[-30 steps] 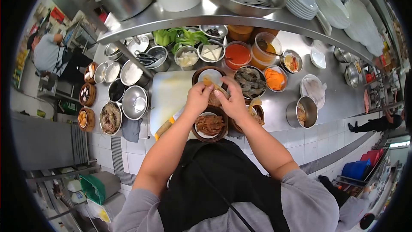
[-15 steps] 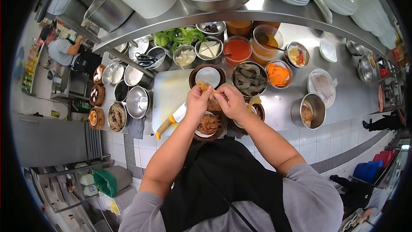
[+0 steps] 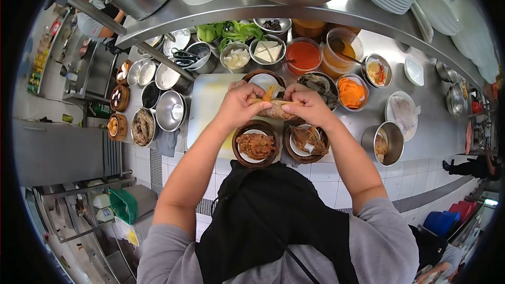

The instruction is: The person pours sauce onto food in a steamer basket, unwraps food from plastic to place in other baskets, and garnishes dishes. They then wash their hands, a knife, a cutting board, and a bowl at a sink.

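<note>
A tan, wrinkled roll-like piece of food (image 3: 274, 110) is pinched between my left hand (image 3: 239, 106) and my right hand (image 3: 311, 106), thumbs on top. Behind it, a dark round steamer basket (image 3: 281, 88) holds a white dish (image 3: 264, 80), partly covered by my fingers. Nearer to me are two more steamer baskets: the left one contains reddish-brown pieces that look like chicken feet (image 3: 255, 144), the right one brown folded food (image 3: 308, 141) on a white dish. A white cutting board (image 3: 206, 106) lies left of the baskets.
Beyond my hands stand bowls of shrimp (image 3: 322, 85), sliced carrot (image 3: 351, 93), red sauce (image 3: 303, 55) and tofu (image 3: 267, 51). A steel pot (image 3: 397, 152) and a plate of squid (image 3: 404, 118) are at right. A steel shelf (image 3: 221, 21) overhangs the counter.
Both hands have spread apart and turned the food piece sideways. The two near baskets are more exposed. The yellow-handled knife, visible earlier on the board, no longer shows.
</note>
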